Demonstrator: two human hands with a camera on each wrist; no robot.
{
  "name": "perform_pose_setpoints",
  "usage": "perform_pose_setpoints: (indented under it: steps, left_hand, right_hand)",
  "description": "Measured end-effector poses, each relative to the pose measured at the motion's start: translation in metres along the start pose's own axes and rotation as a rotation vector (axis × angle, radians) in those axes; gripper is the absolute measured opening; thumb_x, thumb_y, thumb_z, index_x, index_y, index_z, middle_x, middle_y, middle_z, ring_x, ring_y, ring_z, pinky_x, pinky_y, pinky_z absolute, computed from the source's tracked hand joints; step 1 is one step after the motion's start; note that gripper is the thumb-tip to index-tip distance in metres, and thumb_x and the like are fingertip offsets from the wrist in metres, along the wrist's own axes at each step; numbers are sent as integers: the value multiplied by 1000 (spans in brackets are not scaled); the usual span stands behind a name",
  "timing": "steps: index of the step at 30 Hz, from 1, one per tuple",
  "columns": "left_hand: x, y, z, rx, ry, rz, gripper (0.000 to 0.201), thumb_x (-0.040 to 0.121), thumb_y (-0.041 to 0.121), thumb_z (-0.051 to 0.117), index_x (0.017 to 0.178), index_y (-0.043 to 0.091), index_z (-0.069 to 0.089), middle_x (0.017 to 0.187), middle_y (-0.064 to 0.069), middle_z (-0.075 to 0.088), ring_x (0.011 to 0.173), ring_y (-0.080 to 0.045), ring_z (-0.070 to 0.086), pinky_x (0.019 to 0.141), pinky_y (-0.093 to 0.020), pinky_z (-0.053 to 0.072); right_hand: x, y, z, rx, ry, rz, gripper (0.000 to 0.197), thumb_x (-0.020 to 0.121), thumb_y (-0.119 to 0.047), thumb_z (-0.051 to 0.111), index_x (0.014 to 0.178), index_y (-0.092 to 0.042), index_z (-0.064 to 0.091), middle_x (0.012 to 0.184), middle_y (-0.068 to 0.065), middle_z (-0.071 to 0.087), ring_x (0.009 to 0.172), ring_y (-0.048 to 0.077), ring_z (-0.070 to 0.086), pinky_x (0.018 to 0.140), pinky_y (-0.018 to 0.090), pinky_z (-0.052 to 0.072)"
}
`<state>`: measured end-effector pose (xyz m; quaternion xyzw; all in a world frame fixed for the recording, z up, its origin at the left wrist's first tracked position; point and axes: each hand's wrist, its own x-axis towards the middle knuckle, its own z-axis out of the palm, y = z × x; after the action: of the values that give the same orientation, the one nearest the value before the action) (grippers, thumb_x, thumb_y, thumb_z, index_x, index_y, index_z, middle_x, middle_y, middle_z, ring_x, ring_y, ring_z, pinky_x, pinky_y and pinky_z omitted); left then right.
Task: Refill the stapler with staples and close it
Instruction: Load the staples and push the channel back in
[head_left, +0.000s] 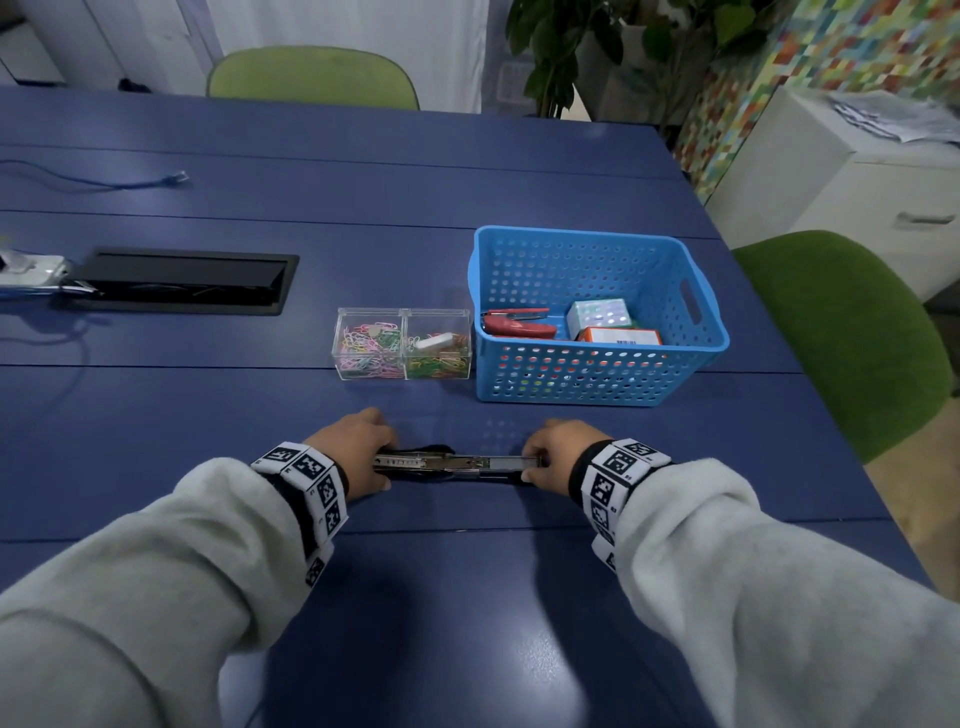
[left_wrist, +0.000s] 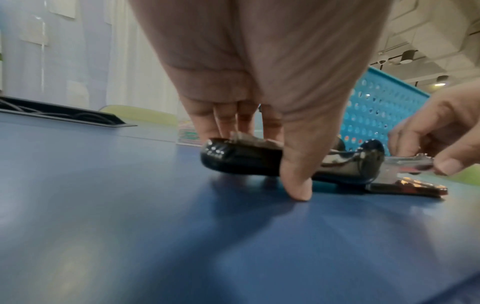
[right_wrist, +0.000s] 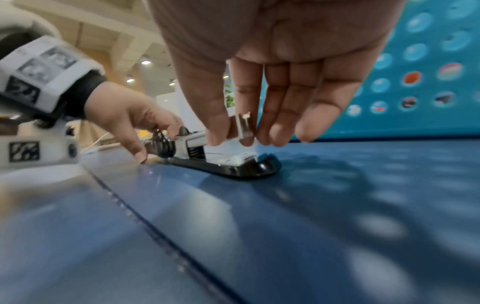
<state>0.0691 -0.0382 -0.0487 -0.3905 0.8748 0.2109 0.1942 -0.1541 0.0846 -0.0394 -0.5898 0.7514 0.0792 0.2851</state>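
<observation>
The black stapler (head_left: 447, 464) lies opened out flat on the blue table (head_left: 467, 597), directly in front of the person, its metal staple channel (head_left: 488, 461) facing up. The left hand (head_left: 353, 452) holds the stapler's left end, fingers on the far side and thumb (left_wrist: 296, 176) down the near side, its tip on the table. The right hand (head_left: 558, 457) pinches the right end of the metal channel between thumb and fingertips (right_wrist: 275, 131). The two hands are well apart, one at each end. Behind stand a clear two-compartment box of paper clips (head_left: 402, 344) and a blue perforated basket (head_left: 597, 374) containing a red stapler (head_left: 517, 325) and small boxes (head_left: 602, 314).
</observation>
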Motion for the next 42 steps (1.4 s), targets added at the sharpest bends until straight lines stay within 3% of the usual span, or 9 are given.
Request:
perform_pose_setpoints:
  steps: [14, 20, 26, 28, 30, 34, 37, 39, 42]
  left_hand:
    - [-9, 46, -37, -231, 239, 107, 34, 69, 22, 74, 101, 22, 61, 96, 1, 64, 90, -20, 59, 83, -31, 48]
    - [3, 80, -26, -360, 220, 168, 41, 68, 26, 76, 106, 25, 61, 106, 0, 67, 99, -20, 62, 93, -35, 50]
    - [13, 97, -14, -308, 218, 237, 43, 71, 28, 73, 113, 27, 62, 114, -4, 66, 105, -23, 60, 91, -33, 48]
    - [15, 99, -11, -279, 206, 235, 43, 72, 30, 72, 113, 27, 61, 116, -4, 64, 107, -23, 58, 92, -36, 48]
    - [16, 101, -10, -225, 192, 241, 43, 74, 33, 70, 115, 28, 58, 117, -3, 61, 109, -23, 56, 92, -38, 47]
    - [21, 97, -4, -212, 165, 224, 54, 72, 34, 73, 122, 28, 53, 123, -3, 57, 114, -22, 52, 96, -37, 44]
    - [24, 82, 7, -416, 155, 135, 71, 68, 37, 76, 131, 28, 44, 133, -5, 49, 122, -20, 48, 106, -38, 41]
    - [23, 74, 12, -671, 173, 75, 63, 75, 36, 71, 131, 24, 44, 131, -8, 52, 117, -17, 52, 106, -34, 40]
    - [20, 74, 12, -955, 96, -6, 34, 88, 33, 55, 120, 23, 49, 110, -6, 57, 84, -16, 63, 85, -31, 52]
  right_hand:
    - [-8, 16, 1, 470, 193, 133, 18, 74, -31, 73, 74, -27, 55, 82, -4, 60, 82, 16, 57, 80, 26, 47]
    - [-9, 9, -2, 796, 206, 97, 26, 73, -18, 77, 70, -27, 53, 78, 2, 61, 66, 24, 63, 75, 45, 61]
    - [-14, 7, -6, 853, 181, 68, 29, 72, -26, 78, 90, -23, 55, 74, 1, 58, 66, 21, 62, 73, 39, 58]
    - [-14, 6, -5, 931, 194, 96, 28, 74, -37, 74, 88, -22, 55, 79, 4, 60, 70, 22, 67, 70, 36, 60]
    - [-11, 6, -2, 951, 201, 142, 30, 73, -46, 71, 83, -20, 58, 83, 6, 64, 80, 29, 71, 79, 44, 61]
    - [-11, 2, -2, 966, 207, 154, 17, 79, -29, 68, 67, -23, 58, 74, 5, 61, 80, 34, 69, 83, 52, 58]
    - [-15, 7, -1, 1011, 213, 107, 19, 83, -16, 65, 67, -25, 58, 70, 6, 58, 69, 27, 62, 71, 47, 61]
    - [-19, 13, -2, 1103, 206, 47, 22, 87, -8, 59, 71, -23, 59, 66, 6, 55, 59, 22, 56, 56, 33, 58]
    - [-27, 17, -8, 1289, 182, -34, 25, 91, 0, 50, 78, -18, 60, 65, 11, 53, 55, 22, 52, 44, 21, 54]
